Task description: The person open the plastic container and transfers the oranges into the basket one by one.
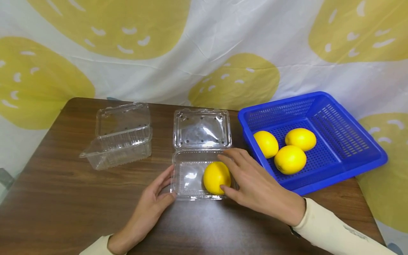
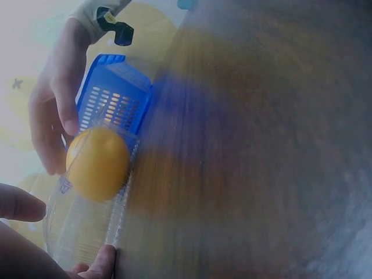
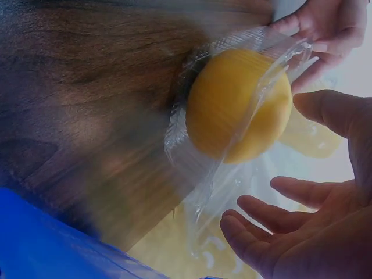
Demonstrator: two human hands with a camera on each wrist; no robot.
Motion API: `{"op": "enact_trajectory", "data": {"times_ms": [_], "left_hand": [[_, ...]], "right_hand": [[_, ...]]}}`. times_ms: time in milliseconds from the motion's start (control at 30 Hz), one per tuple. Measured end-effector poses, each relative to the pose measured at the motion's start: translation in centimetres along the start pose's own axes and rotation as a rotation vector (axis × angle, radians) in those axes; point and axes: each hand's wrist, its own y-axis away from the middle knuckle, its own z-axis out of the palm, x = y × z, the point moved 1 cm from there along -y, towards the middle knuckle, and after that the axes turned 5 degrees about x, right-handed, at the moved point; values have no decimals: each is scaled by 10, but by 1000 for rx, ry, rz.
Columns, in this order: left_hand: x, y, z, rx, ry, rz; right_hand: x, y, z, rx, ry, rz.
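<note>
A yellow lemon lies in the right part of a clear plastic clamshell box, whose lid is folded back flat behind it. Around the lemon my right hand is spread. Its thumb reaches the fruit, while in the right wrist view the other fingers stand apart from it. At the box's left end rests my left hand, index finger along the side and thumb at the near corner. The left wrist view has its thumb against the box and the lemon inside.
Several lemons, among them one near the front, sit in a blue plastic basket to the right. A second clear clamshell box stands open at the left. The wooden table ends at a patterned cloth behind.
</note>
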Motion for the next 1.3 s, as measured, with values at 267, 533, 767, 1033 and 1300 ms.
{"op": "enact_trajectory", "data": {"times_ms": [267, 533, 767, 1033, 1300], "left_hand": [[-1, 0, 0, 4, -2, 6], [0, 0, 1, 11, -9, 9], [0, 1, 1, 10, -10, 7], [0, 1, 1, 18, -10, 4], [0, 0, 3, 30, -11, 1]], "right_hand": [[0, -3, 5, -38, 13, -27], [0, -2, 12, -61, 38, -58], [1, -5, 20, -24, 39, -48], [-2, -15, 25, -26, 59, -24], [-2, -22, 24, -60, 68, -8]]}}
